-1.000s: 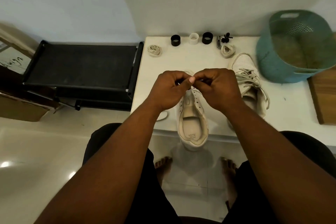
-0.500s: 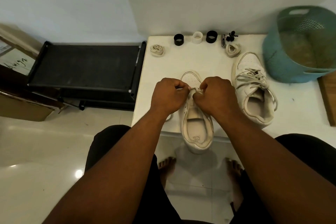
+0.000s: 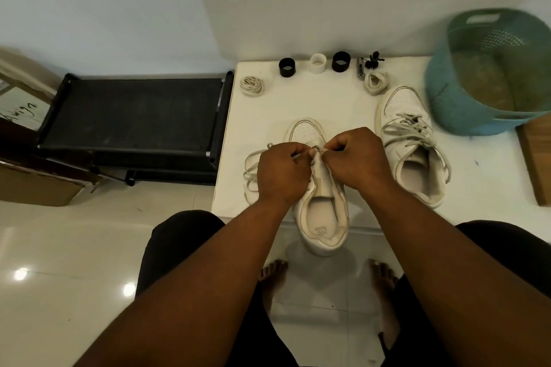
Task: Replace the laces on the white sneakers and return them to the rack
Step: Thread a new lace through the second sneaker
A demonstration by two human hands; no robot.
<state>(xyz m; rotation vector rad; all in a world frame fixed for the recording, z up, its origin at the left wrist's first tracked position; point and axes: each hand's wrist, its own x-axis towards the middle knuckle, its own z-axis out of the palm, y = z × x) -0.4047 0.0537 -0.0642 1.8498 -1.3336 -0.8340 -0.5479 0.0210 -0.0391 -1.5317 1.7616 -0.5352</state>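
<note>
The person's two forearms reach forward from dark-clad knees, and bare feet show on the tiled floor below. Both hands meet over a white sneaker (image 3: pixel 320 217) whose heel hangs just past the near edge of the white desk (image 3: pixel 298 104). The left hand (image 3: pixel 283 171) has its fingers curled, pinching a pale lace (image 3: pixel 253 168) that loops out onto the desk to its left. The right hand (image 3: pixel 356 159), touching the left at the fingertips, pinches the lace end above the sneaker's tongue. Just right of the right hand lies the second white sneaker (image 3: pixel 414 155), toe away, its laces loose across the top. Beyond the hands, a coiled lace (image 3: pixel 251 85) sits far left and another coiled lace (image 3: pixel 376 83) far right, near the second sneaker's toe. Behind them, along the wall, stand a black ring (image 3: pixel 287 67), a white ring (image 3: pixel 318 63) and another black ring (image 3: pixel 341 61), with small dark tools (image 3: pixel 368 64) beside. A teal basket (image 3: pixel 459 98) rests right of everything; a black rack (image 3: pixel 134 113) stands left of the desk.
</note>
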